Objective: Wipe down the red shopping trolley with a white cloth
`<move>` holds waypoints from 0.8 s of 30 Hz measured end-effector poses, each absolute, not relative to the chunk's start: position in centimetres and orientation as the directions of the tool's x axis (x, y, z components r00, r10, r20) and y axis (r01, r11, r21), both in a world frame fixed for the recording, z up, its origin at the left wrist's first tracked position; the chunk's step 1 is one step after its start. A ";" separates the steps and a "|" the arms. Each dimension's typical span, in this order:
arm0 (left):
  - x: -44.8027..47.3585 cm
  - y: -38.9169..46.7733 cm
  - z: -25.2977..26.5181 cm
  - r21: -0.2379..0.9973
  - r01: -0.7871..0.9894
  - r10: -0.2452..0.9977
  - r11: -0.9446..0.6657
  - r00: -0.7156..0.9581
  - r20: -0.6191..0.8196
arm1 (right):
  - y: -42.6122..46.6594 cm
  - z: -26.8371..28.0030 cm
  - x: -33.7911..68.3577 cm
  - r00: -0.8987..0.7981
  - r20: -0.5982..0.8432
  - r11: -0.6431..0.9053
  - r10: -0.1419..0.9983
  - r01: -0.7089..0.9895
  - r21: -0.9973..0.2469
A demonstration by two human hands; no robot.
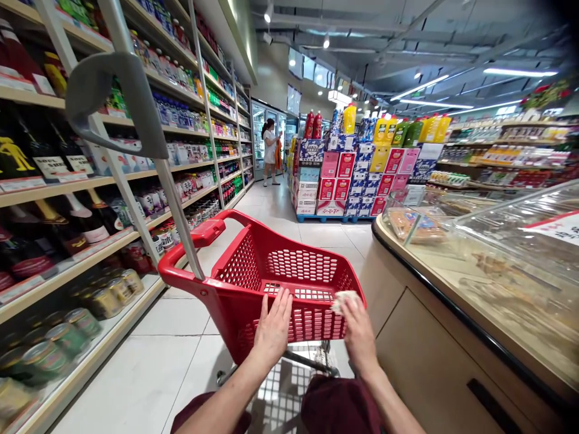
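A red plastic shopping cart [289, 253] with lattice walls stands sideways right in front of me, its basket holding nothing I can see. A grey pole with a grey loop handle [156, 114] rises at the cart's left end. My left hand [274, 325] lies flat against the near side of the basket, fingers stretched up to the rim. At the basket's right corner, my right hand [359, 328] presses a crumpled white cloth [344, 299] on the rim, fingers closed over it.
Shelves of bottles and cans [122, 157] line the left. A glass-covered food counter [452, 259] stands close on the right. Stacked drink boxes [348, 181] are ahead on a blue pallet. A person [270, 150] stands farther down the aisle.
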State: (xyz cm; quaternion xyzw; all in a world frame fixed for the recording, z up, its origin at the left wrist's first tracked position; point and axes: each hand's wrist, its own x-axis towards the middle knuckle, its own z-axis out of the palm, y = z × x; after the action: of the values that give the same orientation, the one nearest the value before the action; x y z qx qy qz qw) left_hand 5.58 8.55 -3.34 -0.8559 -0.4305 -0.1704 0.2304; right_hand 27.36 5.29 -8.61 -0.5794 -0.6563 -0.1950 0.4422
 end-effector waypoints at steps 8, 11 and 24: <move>7.3 8.0 -3.6 -0.269 0.777 0.639 -0.569 0.624 0.450 | 5.0 -9.3 28.5 0.033 0.759 0.275 0.651 0.921 -0.276; 7.5 7.9 -3.6 -0.294 0.761 0.633 -0.579 0.646 0.426 | 4.8 -9.7 29.3 0.213 0.780 0.108 0.589 0.935 -0.337; 8.3 7.8 -3.6 -0.316 0.731 0.588 -0.605 0.677 0.442 | 4.8 -9.1 27.2 0.067 0.777 0.324 0.625 0.884 -0.336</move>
State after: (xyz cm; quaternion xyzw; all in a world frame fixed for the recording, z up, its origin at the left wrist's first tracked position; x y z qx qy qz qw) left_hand 8.34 7.80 -3.65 -0.8834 -0.3733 -0.1480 0.2415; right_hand 27.17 4.77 -9.15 -0.5645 -0.6686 -0.1397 0.4634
